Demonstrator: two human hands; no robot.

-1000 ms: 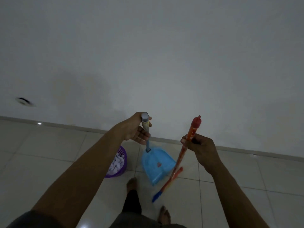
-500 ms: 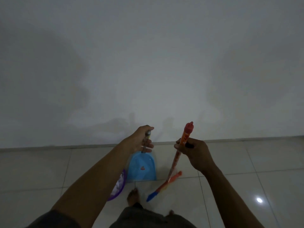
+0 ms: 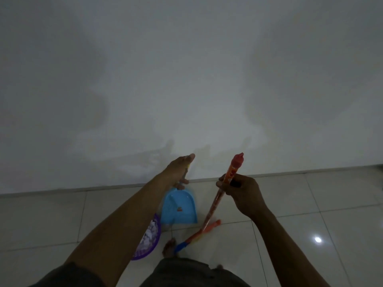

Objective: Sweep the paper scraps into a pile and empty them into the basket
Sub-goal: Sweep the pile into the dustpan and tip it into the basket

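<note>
Standing at the wall [image 3: 186, 69], both hands full. My left hand [image 3: 180, 168] is wrapped around the top of the dustpan handle [image 3: 185, 176], thumb up over the end. The blue dustpan [image 3: 179, 208] hangs below it, pan face toward me, lip low near the tiled floor [image 3: 310, 214]; can't tell whether the lip touches the tiles. My right hand [image 3: 241, 194] is closed on the broom stick [image 3: 232, 175] just under its red cap [image 3: 238, 159]. Stick slants down and left; broom head [image 3: 199, 235], orange to blue, sits at floor level between the dustpan and my bare foot [image 3: 169, 248].

Purple basket [image 3: 148, 243] is on the floor at lower left, mostly behind my left forearm, just left of the dustpan and near my foot. White paper scraps [image 3: 149, 233] are visible inside it. Small dark-red mark or sticker on the pan face; too blurred to say more.

Lighting is dim. A bright light reflection [image 3: 318, 239] sits on a tile to the right.
</note>
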